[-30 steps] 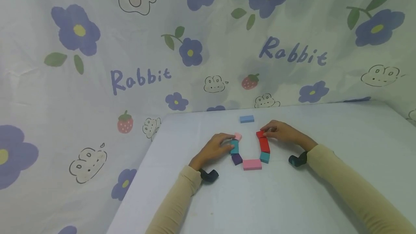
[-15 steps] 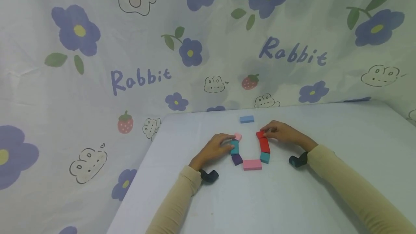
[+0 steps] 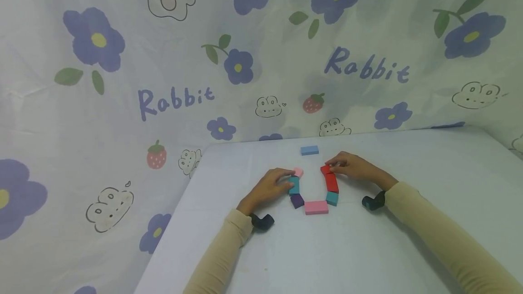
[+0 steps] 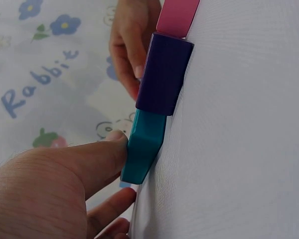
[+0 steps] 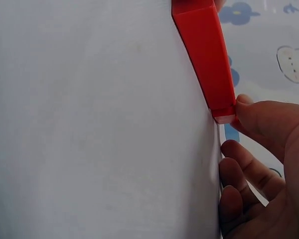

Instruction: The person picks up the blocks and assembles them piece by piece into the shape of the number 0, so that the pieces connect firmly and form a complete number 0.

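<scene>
In the head view, my left hand [image 3: 268, 189] lies beside the left side of a U of coloured blocks. Its thumb touches a teal block [image 4: 142, 149], and its index fingertip reaches a small pink block [image 3: 298, 173] at that side's far end. My right hand [image 3: 352, 166] pinches a small red block [image 3: 325, 169] between thumb and index finger, at the far end of the right side. That block touches a longer red block [image 3: 331, 183]. In the right wrist view, the long red block hides most of the small one.
A purple block [image 3: 297, 201], a larger pink block [image 3: 316, 208] and another teal block [image 3: 332, 198] form the near part of the U. Beyond its mouth lies a light blue block [image 3: 309, 150]. Behind the white table [image 3: 310, 257] hangs a patterned cloth [image 3: 269, 26].
Both hands and all the blocks keep their places. Only the head view has shifted very slightly.
</scene>
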Available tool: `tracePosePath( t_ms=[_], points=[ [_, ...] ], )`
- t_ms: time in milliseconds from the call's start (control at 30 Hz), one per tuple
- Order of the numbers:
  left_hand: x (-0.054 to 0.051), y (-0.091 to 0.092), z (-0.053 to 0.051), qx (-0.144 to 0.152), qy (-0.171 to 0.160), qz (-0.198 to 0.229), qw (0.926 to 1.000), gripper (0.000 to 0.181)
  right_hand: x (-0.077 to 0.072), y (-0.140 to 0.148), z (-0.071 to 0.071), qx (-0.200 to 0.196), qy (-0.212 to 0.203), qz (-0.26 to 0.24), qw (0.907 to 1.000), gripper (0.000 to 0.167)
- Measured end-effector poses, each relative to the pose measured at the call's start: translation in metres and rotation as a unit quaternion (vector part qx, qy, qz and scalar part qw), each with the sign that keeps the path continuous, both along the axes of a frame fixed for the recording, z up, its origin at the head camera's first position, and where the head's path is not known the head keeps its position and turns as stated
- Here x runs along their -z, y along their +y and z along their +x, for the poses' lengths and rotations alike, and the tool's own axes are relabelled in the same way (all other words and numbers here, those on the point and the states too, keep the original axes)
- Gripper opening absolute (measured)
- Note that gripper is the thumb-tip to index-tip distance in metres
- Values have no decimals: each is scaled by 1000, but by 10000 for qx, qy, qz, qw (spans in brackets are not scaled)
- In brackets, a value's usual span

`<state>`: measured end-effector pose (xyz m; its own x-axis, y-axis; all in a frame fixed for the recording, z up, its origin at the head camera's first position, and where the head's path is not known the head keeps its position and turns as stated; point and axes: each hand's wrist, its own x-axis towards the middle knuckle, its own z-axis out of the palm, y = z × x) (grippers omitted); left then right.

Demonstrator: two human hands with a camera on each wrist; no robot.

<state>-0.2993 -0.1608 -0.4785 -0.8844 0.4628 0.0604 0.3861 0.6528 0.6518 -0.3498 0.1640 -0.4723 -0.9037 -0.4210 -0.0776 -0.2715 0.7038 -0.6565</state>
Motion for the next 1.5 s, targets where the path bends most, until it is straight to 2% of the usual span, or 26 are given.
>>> tracePosePath(
  t_ms=[300,800,1033,1267,1500],
  points=[
    [-1,1,1,-112,-69,-59,9999,45,-3,0,0,-70,-34,-47,10000,35],
    [-1,0,1,-36,35,-53,10000,44,-3,-2,1,-90,80,79,9999,36],
    [0,0,1,-72,-92,-15,9999,45,-5,-3,3,-14,-36,112,9999,37],
    [1,0,-1,-25,-43,-42,10000,45,-5,0,-3,-52,-140,357,9993,51],
    [2,-1,0,-42,18,-85,10000,45,-16,-2,-15,-205,11,486,9986,48]
  ],
)
